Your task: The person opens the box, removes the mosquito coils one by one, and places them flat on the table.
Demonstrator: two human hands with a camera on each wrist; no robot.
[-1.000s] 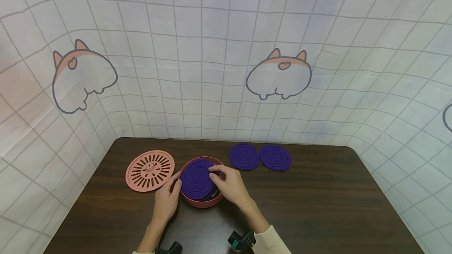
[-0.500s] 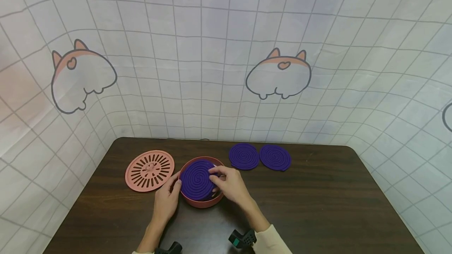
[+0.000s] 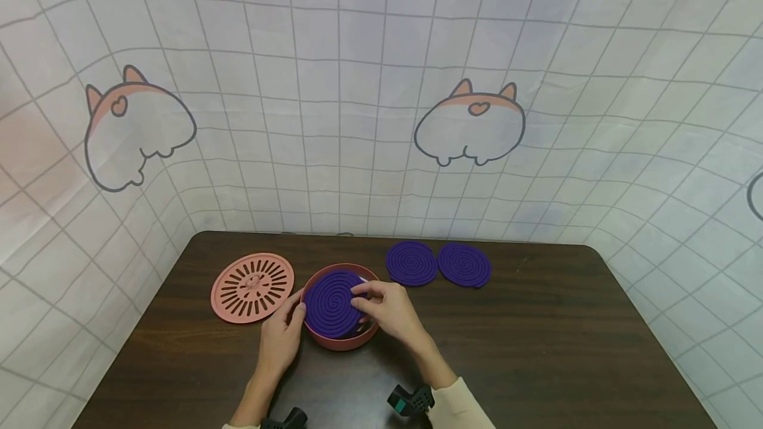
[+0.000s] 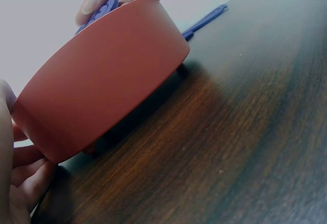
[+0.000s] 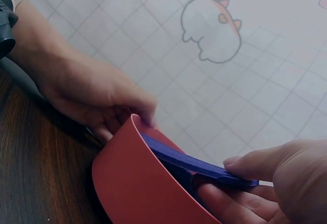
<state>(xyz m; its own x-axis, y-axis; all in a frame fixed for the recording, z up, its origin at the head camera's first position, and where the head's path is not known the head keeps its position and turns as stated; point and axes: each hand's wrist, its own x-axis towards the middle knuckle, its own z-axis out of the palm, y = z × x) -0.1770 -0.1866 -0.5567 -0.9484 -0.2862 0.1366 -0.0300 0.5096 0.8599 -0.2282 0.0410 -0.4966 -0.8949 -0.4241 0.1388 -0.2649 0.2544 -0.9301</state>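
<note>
A round red bowl (image 3: 340,343) stands on the dark wooden table (image 3: 536,349). A purple spiral coil (image 3: 330,302) lies tilted in it, its right edge raised over the rim. My right hand (image 3: 384,310) pinches that raised edge of the coil (image 5: 204,169) between thumb and fingers. My left hand (image 3: 283,336) holds the left side of the bowl (image 4: 97,91), fingers curled against its wall. In the right wrist view the bowl (image 5: 138,188) has the coil slanting up out of it.
A flat pink slotted lid (image 3: 253,286) lies left of the bowl. Two more purple spiral coils (image 3: 412,263) (image 3: 464,265) lie side by side behind the bowl to the right. A grid-patterned cloth with cartoon animals (image 3: 471,124) walls in the table.
The coil has sunk a little lower into the bowl under my right hand, which shifted slightly left. My left hand has stayed on the bowl.
</note>
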